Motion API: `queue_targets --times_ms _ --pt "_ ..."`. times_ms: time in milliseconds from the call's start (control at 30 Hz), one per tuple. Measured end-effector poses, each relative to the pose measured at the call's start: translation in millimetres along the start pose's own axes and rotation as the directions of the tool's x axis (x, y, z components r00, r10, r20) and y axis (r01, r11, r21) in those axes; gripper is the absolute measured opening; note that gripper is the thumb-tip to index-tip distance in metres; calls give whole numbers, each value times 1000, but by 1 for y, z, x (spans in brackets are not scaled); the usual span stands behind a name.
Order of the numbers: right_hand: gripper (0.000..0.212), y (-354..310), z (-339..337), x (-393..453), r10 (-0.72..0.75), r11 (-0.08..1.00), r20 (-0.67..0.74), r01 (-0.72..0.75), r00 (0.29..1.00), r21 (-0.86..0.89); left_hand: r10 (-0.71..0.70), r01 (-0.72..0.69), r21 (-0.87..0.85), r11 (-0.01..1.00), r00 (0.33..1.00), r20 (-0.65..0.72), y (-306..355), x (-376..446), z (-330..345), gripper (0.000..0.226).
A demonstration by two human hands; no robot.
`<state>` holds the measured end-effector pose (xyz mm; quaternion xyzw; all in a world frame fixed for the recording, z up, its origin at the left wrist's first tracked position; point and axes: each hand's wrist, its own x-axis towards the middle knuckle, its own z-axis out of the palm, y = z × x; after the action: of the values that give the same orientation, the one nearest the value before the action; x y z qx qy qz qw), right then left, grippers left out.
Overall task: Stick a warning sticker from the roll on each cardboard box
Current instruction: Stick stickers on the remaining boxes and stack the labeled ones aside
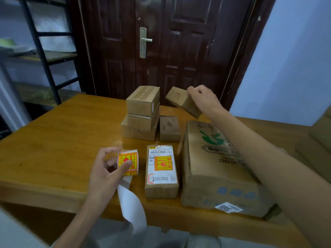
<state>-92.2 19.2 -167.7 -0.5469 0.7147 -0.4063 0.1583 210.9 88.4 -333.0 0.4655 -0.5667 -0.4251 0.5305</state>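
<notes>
My left hand [105, 169] holds the sticker roll [129, 162] just above the table's near edge, yellow-and-red stickers facing out, a strip of bare white backing [131, 203] hanging down from it. My right hand [202, 99] grips a small cardboard box [180, 100], tilted in the air at the far side. A flat box [161, 188] in front of me bears a warning sticker [163, 163] on its white label. A stack of three boxes [141, 111] stands at the back, a small box [169, 128] beside it. A large box [215, 169] lies under my right forearm.
The wooden table [53, 140] stands against a dark brown door [161, 42]. A black metal shelf rack [41, 51] is at the left. More cardboard [318, 140] lies at the right edge.
</notes>
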Motion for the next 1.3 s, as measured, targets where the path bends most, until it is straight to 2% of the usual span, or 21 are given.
queue_targets --times_ms 67,133,267,367,500,567,633,700,733,800,833,900,967,1000,1067,1133,1200,1300 --pt "28 -2 -22 -17 -42 999 -8 42 999 20 -15 8 -87 996 997 -70 8 -2 -3 38" --pt "21 3 -43 -45 -114 993 -26 113 993 -30 3 -24 -144 989 990 -143 25 -7 -8 35" --pt "31 25 -77 -124 -315 943 43 317 948 -103 152 -200 -149 968 946 -285 82 -20 -17 38" --pt "42 39 -86 -170 -411 872 180 443 893 -207 225 -262 -172 950 952 -206 129 -36 -11 42" --pt "41 40 -91 -179 -305 910 289 368 907 -193 283 -291 -174 941 956 -74 161 -48 8 34" --pt "36 36 -96 -172 -250 905 310 335 917 -261 262 -266 -184 946 964 -46 166 -50 15 36" --pt "40 35 -100 -167 -211 894 278 299 937 -332 230 -234 -195 953 972 -44 167 -51 20 40" --pt "36 34 -101 -165 -199 909 213 261 957 -324 202 -206 -205 957 978 -43 163 -53 22 41" --pt "30 34 -102 -164 -197 939 180 239 964 -249 191 -195 -208 959 981 -39 161 -53 22 39" --pt "21 32 -104 -161 -137 991 123 137 983 15 168 -172 -186 967 985 -37 154 -54 23 37" --pt "27 30 -104 -158 -62 991 109 48 992 128 156 -161 -169 972 987 -41 151 -54 23 37" --pt "43 29 -105 -148 126 966 136 -153 983 209 133 -139 -154 978 990 -46 147 -54 23 36" --pt "51 34 -104 -137 248 940 144 -274 958 205 122 -126 -147 981 992 -37 144 -53 25 34" --pt "51 38 -103 -131 249 948 104 -264 963 178 120 -123 -143 982 992 -28 144 -53 26 33" --pt "45 42 -104 -123 140 988 -34 -138 990 69 119 -119 -137 983 993 -14 145 -53 28 33" --pt "42 39 -108 -122 41 997 -119 -32 992 76 113 -113 -140 984 994 -5 146 -53 29 33" --pt "44 38 -112 -125 13 988 -59 -4 998 152 110 -108 -144 984 994 2 147 -53 30 34" --pt "41 41 -111 -132 -87 995 88 91 992 -50 108 -105 -147 983 994 9 147 -53 30 33"
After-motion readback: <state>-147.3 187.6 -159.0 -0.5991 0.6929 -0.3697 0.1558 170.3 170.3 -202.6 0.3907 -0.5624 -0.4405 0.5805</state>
